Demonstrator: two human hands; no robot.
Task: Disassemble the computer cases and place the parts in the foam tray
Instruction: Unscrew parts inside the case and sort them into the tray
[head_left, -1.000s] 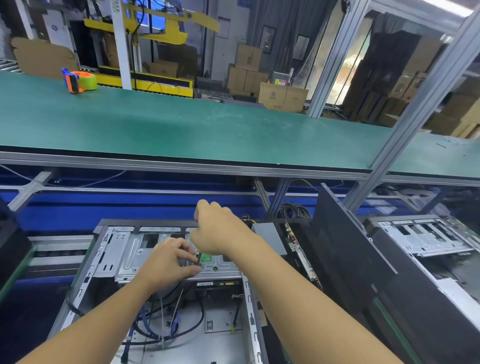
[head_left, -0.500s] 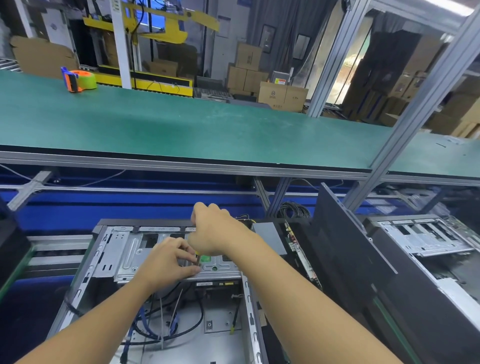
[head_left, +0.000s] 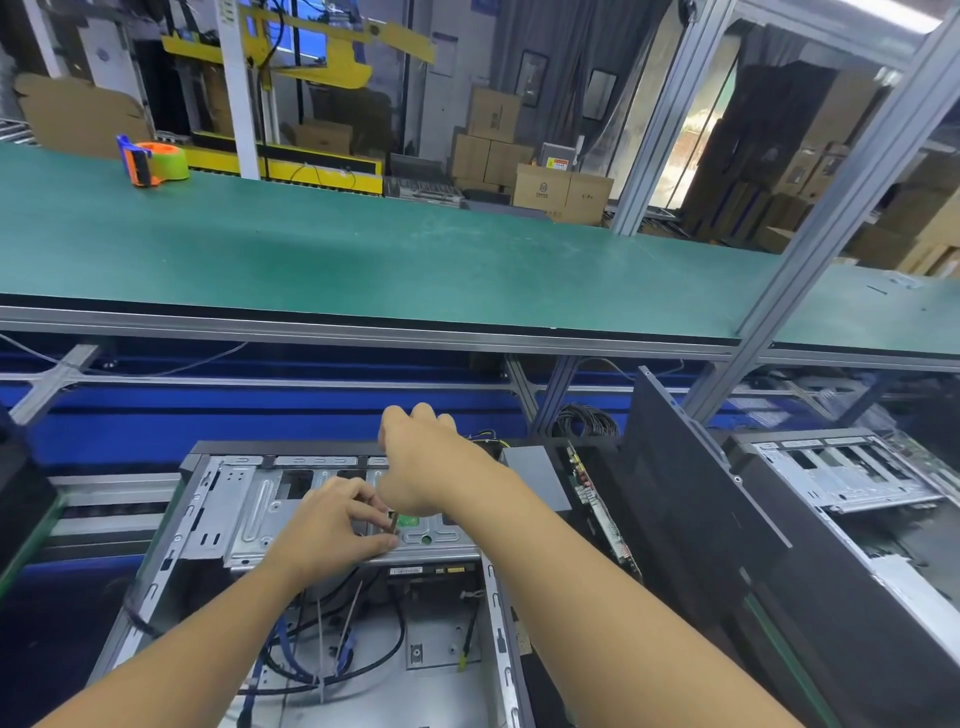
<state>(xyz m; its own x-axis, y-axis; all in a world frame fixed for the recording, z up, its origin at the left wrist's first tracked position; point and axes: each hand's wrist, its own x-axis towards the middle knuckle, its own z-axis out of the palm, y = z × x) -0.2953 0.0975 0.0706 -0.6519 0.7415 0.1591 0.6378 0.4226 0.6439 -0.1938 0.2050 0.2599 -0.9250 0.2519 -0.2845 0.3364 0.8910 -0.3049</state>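
Note:
An open computer case (head_left: 171, 525) lies flat in front of me, with a silver drive cage (head_left: 249, 525) across its far end. My right hand (head_left: 426, 467) is curled in a fist over the cage and grips a screwdriver (head_left: 393, 521); only its dark shaft and a bit of green show below the fist. My left hand (head_left: 327, 530) rests on the cage, and its fingers and thumb pinch the shaft near the tip. Black and blue cables (head_left: 332, 649) lie loose inside the case. No foam tray is in view.
A black side panel (head_left: 691, 478) leans upright to the right of the case. Beyond it lies a second open case (head_left: 841, 478). A green conveyor belt (head_left: 415, 260) runs across above, with an orange tape dispenser (head_left: 156, 161) at its far left.
My right hand has shifted slightly left and lower over the cage, hiding more of the green handle. My left hand stays on the cage.

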